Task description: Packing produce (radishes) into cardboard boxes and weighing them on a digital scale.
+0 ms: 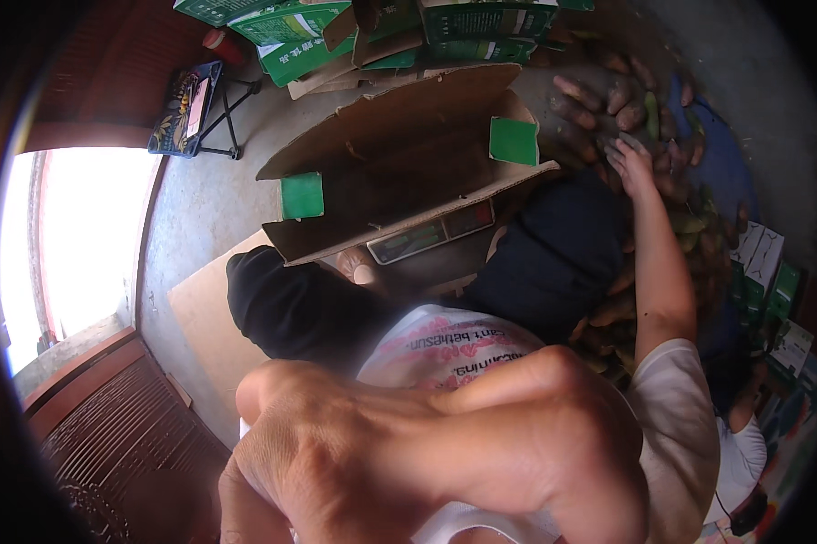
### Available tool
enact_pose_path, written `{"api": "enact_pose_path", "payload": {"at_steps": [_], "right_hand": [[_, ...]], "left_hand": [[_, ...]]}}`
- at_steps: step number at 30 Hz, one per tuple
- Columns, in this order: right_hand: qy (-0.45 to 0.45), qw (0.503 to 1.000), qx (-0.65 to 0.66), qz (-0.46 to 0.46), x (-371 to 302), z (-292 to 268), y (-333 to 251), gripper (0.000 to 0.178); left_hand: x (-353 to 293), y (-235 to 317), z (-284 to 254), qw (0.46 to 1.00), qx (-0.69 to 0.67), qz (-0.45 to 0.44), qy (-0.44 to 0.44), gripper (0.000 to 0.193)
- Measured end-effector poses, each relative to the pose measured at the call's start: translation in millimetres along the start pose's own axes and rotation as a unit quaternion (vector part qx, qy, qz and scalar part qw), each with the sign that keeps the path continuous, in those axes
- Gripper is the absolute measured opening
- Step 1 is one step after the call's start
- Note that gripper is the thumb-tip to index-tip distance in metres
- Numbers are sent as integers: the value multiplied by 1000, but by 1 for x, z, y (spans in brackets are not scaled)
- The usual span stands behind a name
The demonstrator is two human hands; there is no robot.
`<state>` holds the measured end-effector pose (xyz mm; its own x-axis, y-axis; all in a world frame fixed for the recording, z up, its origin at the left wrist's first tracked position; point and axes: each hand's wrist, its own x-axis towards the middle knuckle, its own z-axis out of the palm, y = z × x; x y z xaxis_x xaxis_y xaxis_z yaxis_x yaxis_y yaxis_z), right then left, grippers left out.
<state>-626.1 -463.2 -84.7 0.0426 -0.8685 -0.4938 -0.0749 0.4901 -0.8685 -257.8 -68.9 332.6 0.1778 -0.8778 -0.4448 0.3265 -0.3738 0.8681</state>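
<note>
My right arm stretches out to the far right, and my right hand rests on a heap of elongated, brownish-red tubers that look like sweet potatoes. Its fingers are spread over the tubers, with none visibly lifted. Very close to the camera, my left hand fills the lower middle, knuckles bent; its fingertips are hidden. Between my knees stands an open cardboard box with green end flaps. Under its near edge shows a flat scale.
Green printed cartons are stacked at the back. A small folding stool holding a phone stands at the far left. Flat cardboard lies on the floor. More cartons and another person's sleeve are at right.
</note>
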Motion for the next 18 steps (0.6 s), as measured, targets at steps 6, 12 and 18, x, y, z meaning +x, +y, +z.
{"api": "enact_pose_path", "payload": {"at_steps": [6,12,18], "right_hand": [[128,930,-324,-118,-85,-150,161,39],[200,878,-432,-47,-179,-195,258,38],[286,875,-386,60,-238,-228,319,38]], "left_hand": [[-6,3,10,998,30,-50,-21,13],[75,-52,-27,871,-190,340,-300,28],[114,-84,-183,924,-35,361,119,24]]}}
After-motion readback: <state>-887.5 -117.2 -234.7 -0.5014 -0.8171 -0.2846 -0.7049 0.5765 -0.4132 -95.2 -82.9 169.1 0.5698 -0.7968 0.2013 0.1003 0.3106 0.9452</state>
